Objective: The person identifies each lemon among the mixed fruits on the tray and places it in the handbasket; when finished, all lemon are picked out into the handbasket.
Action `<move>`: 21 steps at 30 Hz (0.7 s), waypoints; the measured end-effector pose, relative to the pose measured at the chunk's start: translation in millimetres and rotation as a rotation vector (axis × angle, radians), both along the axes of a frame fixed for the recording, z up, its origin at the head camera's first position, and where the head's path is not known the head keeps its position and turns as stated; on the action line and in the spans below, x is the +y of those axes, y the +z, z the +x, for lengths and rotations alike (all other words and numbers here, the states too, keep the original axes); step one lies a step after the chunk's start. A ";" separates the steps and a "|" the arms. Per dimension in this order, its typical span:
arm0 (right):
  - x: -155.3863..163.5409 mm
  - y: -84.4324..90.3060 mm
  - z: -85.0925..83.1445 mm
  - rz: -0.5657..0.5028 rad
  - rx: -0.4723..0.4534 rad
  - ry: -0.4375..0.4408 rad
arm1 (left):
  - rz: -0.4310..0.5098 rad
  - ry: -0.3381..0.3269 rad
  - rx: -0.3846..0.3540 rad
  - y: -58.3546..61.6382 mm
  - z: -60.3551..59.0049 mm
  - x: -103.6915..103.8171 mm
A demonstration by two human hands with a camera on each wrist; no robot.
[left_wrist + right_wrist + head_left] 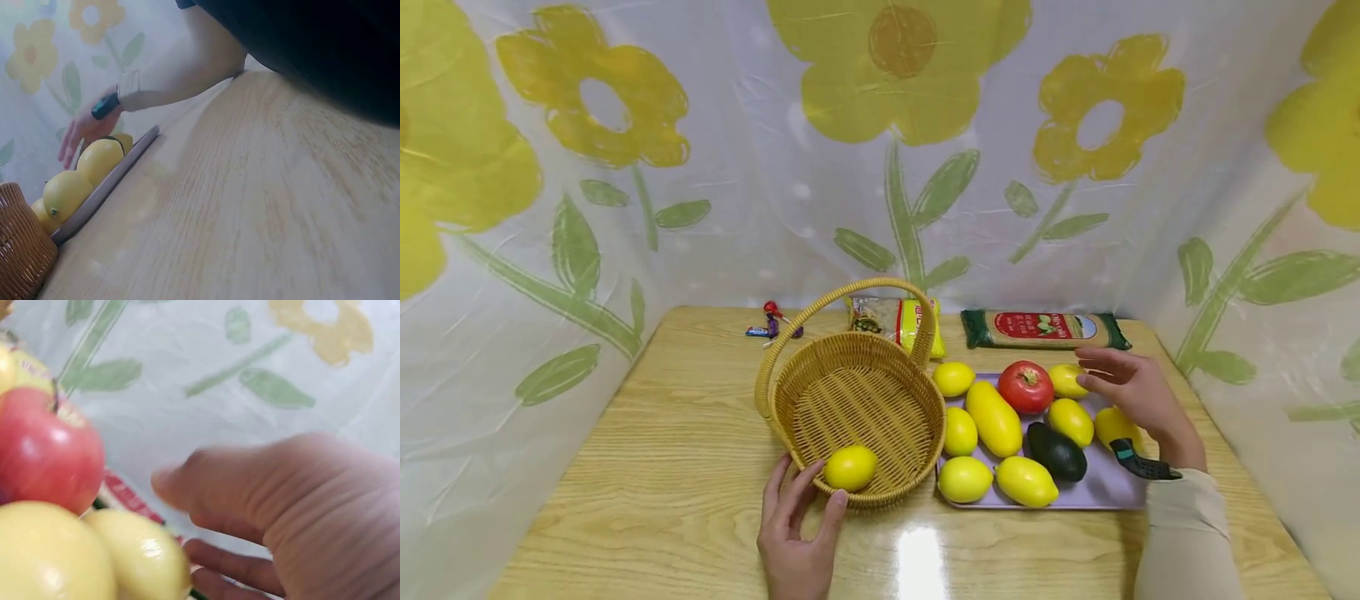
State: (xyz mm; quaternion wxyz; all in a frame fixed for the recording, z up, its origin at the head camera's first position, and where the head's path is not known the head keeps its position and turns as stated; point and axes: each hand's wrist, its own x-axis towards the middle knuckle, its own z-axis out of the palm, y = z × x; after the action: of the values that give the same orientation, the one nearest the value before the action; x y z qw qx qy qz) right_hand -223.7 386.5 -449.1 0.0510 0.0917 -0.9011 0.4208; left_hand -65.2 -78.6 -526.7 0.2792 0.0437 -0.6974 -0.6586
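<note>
A round woven basket (778, 408) with a tall arched handle stands mid-table, a lemon (850, 467) inside against its front rim. My left hand (797, 529) touches that rim at the front left, fingers spread, thumb near the lemon. Right of the basket lies a lilac tray (1108, 492) bearing several lemons, a long yellow mango-like fruit (994, 419), a red tomato-like fruit (1026, 387) and a dark avocado (1056, 452). Over the tray's back right corner, my right hand (1138, 396) reaches with extended fingers beside a lemon (140, 556), holding nothing.
Behind the basket lies a yellow-and-clear food packet (887, 319), with small wrapped sweets (769, 323) to its left. A long noodle packet (1045, 329) lies behind the tray. Flower-printed curtains (722, 167) enclose the wooden table (647, 483) at the back and sides.
</note>
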 end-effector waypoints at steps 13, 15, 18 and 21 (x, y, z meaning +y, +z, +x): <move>5.0 -20.6 -5.6 0.178 -0.065 -0.043 | 0.009 -0.014 -0.003 -0.7 1.0 -1.7; 7.7 -15.6 -2.8 0.157 -0.039 -0.062 | 0.012 -0.016 0.001 -0.9 1.0 -1.5; 5.3 -1.6 2.2 0.085 -0.002 -0.061 | 0.009 -0.016 0.006 -1.4 0.6 -1.5; -9.0 16.3 6.9 0.013 0.027 0.021 | 0.006 -0.017 0.006 -1.7 0.0 -2.2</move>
State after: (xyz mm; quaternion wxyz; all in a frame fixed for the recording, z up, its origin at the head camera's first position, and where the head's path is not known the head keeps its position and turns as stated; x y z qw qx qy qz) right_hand -216.8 377.4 -432.7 0.0583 0.1074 -0.9020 0.4141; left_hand -65.2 -80.9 -528.4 0.2758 0.0367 -0.6948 -0.6632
